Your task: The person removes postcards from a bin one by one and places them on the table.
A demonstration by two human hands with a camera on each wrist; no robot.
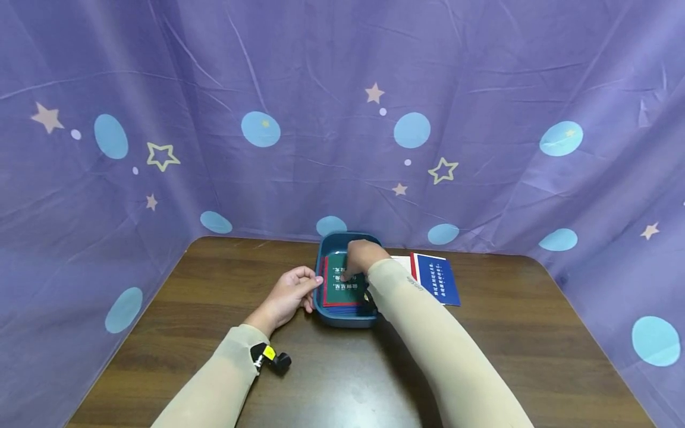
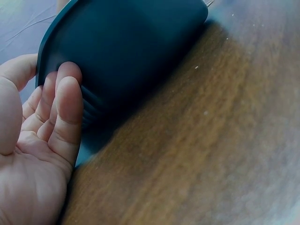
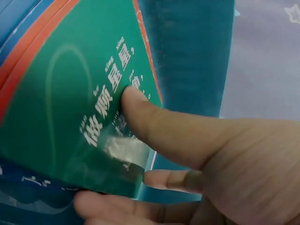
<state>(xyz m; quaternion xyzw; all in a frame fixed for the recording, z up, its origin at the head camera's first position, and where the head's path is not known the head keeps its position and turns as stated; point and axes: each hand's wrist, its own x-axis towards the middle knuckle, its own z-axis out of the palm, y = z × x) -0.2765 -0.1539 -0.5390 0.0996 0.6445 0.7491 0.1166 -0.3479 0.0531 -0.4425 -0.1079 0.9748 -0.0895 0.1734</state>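
Note:
A teal plastic bin stands on the wooden table, with printed booklets inside. My left hand holds the bin's near-left side, thumb at the rim and fingers against the outer wall; the left wrist view shows this wall close up. Reaching into the bin from the right, my right hand pinches a green booklet with red edging and white Chinese characters. Its thumb lies on the cover and its other fingers are at the edge and underneath. Blue and red booklet edges show below the green one.
To the right of the bin lie a blue booklet with white text and a red strip, and a white one partly hidden by my right sleeve. A purple curtain with stars and dots hangs close behind the bin and along both sides.

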